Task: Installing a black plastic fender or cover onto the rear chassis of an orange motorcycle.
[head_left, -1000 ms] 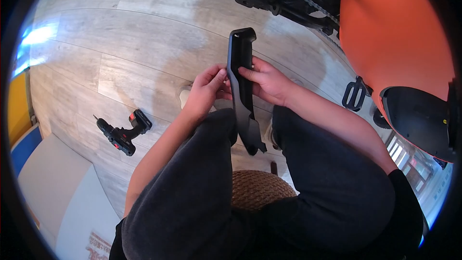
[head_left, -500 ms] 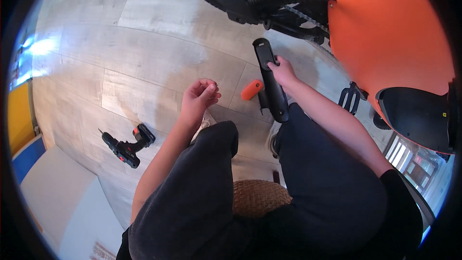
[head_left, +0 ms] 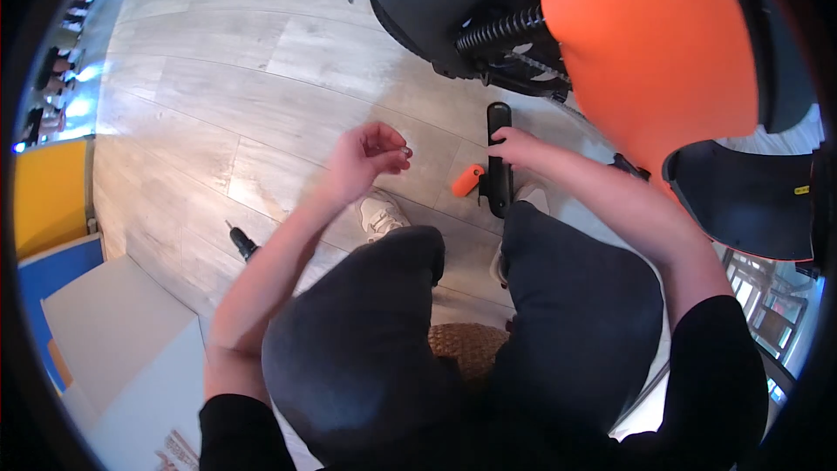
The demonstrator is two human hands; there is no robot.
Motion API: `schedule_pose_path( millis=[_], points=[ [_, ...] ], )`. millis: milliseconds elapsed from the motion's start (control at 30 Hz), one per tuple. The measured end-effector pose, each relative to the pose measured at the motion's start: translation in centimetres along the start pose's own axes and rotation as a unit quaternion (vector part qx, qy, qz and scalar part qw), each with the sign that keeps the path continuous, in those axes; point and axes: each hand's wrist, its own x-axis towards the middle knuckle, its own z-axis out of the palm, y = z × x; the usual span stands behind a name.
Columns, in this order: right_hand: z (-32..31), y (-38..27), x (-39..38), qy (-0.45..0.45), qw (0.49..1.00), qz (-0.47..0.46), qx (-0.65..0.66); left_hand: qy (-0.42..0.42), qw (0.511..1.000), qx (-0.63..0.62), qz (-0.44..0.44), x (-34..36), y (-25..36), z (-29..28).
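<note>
My left hand (head_left: pixel 370 161), above the floor left of centre, is closed in a pinch. Between thumb and fingertips sits a small shiny metal piece (head_left: pixel 407 152), too small to make out well. My right hand (head_left: pixel 516 150) grips the side of a long black plastic part (head_left: pixel 500 181) with rounded ends, its fingers reaching over the upper half. This part stands lengthwise in front of my right shoe, and a short tab juts from its lower left side. Just left of it is a small orange oblong piece (head_left: pixel 467 180).
A large orange and black vehicle (head_left: pixel 645 44) with a coil spring and chain occupies the upper right. Behind my left forearm a black power drill (head_left: pixel 241 242) lies mostly hidden on the wood-look floor (head_left: pixel 200 87). A yellow panel (head_left: pixel 54 196) and pale board (head_left: pixel 122 323) stand at left.
The black part has turned from slanted to nearly straight and sits slightly lower, still in my right hand. My left hand has shifted a little right, keeping its pinch. The view has moved.
</note>
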Motion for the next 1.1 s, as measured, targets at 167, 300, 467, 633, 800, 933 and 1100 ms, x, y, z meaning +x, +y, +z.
schedule_pose_path(
  millis=[167,300,467,633,800,933,1100],
  points=[
    [-16.3,-16.5,-13.5,-0.323,0.892,-0.061,0.31,-0.021,0.945,0.316,0.085,-5.7,15.4,0.6],
    [-21.6,-21.3,-20.9,-0.257,0.859,-0.168,0.411,0.08,0.886,0.427,0.162,-8.2,22.3,5.9],
    [-23.0,-17.5,-27.0,0.034,0.889,-0.209,0.405,0.252,0.907,0.319,0.107,-0.1,16.2,5.5],
    [-18.0,-10.5,-26.0,-0.027,0.884,-0.033,0.465,0.3,0.94,-0.135,0.087,8.0,3.0,7.5],
    [-16.9,-11.9,-24.8,-0.042,0.894,-0.032,0.444,0.39,0.866,-0.308,0.064,13.0,-4.9,8.3],
    [-16.2,-11.5,-23.5,-0.049,0.916,0.011,0.399,0.39,0.822,-0.398,0.112,15.6,-4.2,9.5],
    [-15.9,-13.0,-21.9,-0.083,0.913,0.004,0.399,0.405,0.849,-0.326,0.093,15.7,-3.1,8.5]
  ],
)
